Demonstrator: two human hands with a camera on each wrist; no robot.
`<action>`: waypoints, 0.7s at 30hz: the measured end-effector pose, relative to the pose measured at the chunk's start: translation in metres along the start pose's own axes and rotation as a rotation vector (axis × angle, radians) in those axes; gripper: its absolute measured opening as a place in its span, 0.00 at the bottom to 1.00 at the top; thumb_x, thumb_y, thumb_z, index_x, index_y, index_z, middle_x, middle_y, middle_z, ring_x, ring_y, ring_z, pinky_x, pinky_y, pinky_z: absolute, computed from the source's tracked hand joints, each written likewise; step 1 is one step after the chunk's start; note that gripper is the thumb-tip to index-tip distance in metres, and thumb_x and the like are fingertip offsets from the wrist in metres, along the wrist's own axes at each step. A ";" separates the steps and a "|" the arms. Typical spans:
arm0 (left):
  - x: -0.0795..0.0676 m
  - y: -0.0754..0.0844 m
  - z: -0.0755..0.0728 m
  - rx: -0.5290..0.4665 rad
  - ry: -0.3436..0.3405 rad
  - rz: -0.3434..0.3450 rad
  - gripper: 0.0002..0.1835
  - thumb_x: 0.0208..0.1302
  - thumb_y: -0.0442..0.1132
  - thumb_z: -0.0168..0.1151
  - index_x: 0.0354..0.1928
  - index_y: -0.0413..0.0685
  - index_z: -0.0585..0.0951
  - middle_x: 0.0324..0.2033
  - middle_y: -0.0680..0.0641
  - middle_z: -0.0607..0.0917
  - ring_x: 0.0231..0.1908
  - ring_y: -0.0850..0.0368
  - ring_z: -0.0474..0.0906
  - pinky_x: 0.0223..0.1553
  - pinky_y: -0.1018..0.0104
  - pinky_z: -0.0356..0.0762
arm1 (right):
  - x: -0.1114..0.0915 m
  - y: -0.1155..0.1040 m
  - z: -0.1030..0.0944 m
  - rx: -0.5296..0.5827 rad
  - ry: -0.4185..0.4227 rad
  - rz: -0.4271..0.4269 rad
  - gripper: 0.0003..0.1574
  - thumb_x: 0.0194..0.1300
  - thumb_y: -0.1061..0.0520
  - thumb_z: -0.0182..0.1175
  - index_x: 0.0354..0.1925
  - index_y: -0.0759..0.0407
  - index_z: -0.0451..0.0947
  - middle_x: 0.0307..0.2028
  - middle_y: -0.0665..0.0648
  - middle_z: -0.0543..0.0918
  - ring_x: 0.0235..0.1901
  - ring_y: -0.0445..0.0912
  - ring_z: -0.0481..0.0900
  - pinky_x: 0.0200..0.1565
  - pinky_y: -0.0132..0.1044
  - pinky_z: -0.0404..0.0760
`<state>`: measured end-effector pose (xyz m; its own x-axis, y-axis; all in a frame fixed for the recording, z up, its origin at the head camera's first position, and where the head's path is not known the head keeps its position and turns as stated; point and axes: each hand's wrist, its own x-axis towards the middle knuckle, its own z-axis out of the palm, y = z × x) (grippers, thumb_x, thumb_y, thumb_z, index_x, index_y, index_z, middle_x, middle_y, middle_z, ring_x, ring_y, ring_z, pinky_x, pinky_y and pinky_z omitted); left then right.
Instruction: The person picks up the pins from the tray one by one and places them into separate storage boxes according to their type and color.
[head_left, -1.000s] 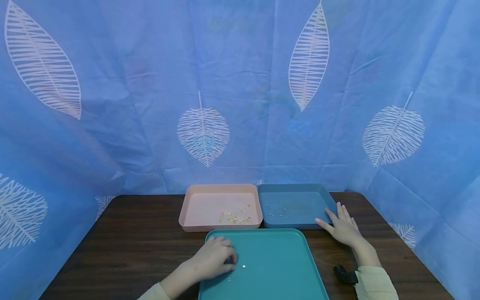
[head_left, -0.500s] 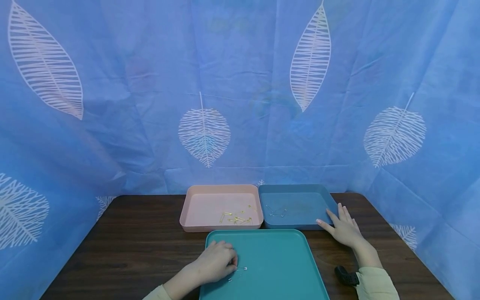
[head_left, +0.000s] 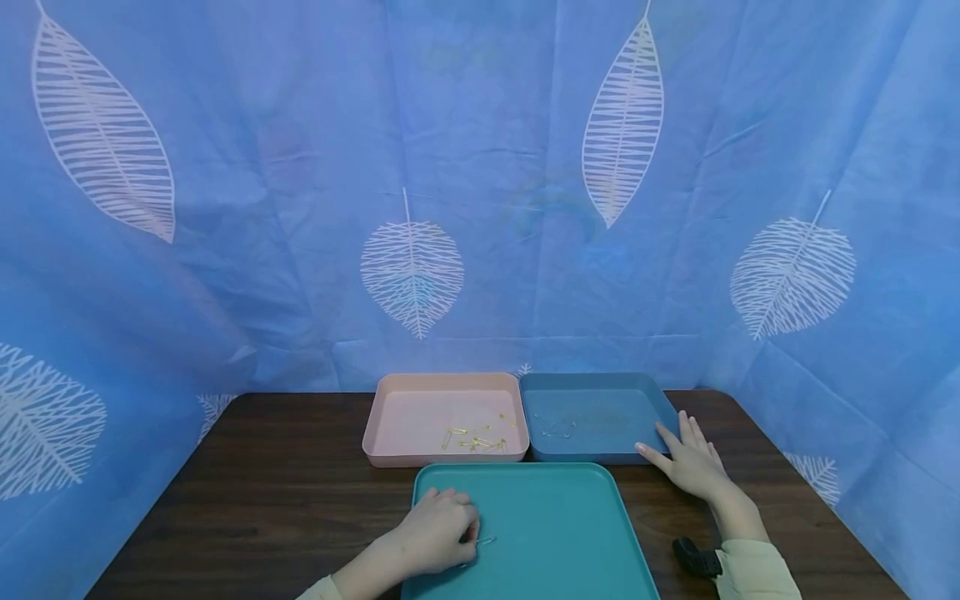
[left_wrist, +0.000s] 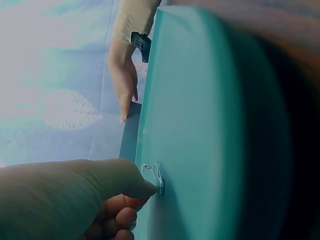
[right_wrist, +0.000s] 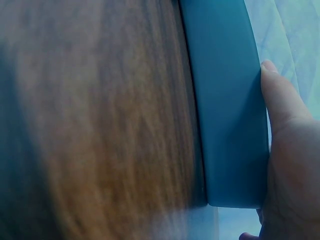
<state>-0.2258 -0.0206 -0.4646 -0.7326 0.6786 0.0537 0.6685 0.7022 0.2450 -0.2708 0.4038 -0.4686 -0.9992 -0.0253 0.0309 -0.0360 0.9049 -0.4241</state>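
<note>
My left hand (head_left: 438,533) is low over the left side of the teal tray (head_left: 555,525), its thumb and fingertips pinching a silver safety pin (head_left: 487,540). In the left wrist view, silver safety pins (left_wrist: 159,177) appear right at the thumb tip, against the tray; how many are gripped I cannot tell. My right hand (head_left: 693,465) rests on the near right corner of the blue tray (head_left: 600,457), fingers spread and fairly straight. The right wrist view has its thumb (right_wrist: 280,95) along that tray's rim. Several silver safety pins (head_left: 557,428) lie inside the blue tray.
Left of the blue tray stands a pink tray (head_left: 405,459) with several gold safety pins (head_left: 480,442). All three trays sit close together on a dark wooden table (head_left: 262,492). A blue curtain (head_left: 495,167) with white leaf prints hangs behind and at both sides.
My left hand has shifted slightly to the right and its fingertips have closed in on a silver safety pin on the teal tray. The right hand keeps its place on the blue tray.
</note>
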 end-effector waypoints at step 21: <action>0.011 -0.003 -0.012 -0.036 0.046 0.039 0.11 0.54 0.42 0.68 0.19 0.64 0.76 0.23 0.65 0.74 0.29 0.70 0.64 0.35 0.69 0.60 | -0.003 -0.005 -0.002 -0.008 0.013 0.000 0.57 0.67 0.31 0.53 0.72 0.73 0.53 0.72 0.82 0.33 0.72 0.75 0.31 0.62 0.78 0.36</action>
<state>-0.2368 -0.0178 -0.4529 -0.7116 0.6941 0.1085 0.6923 0.6666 0.2762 -0.2680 0.4000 -0.4643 -0.9989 -0.0200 0.0426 -0.0359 0.9084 -0.4166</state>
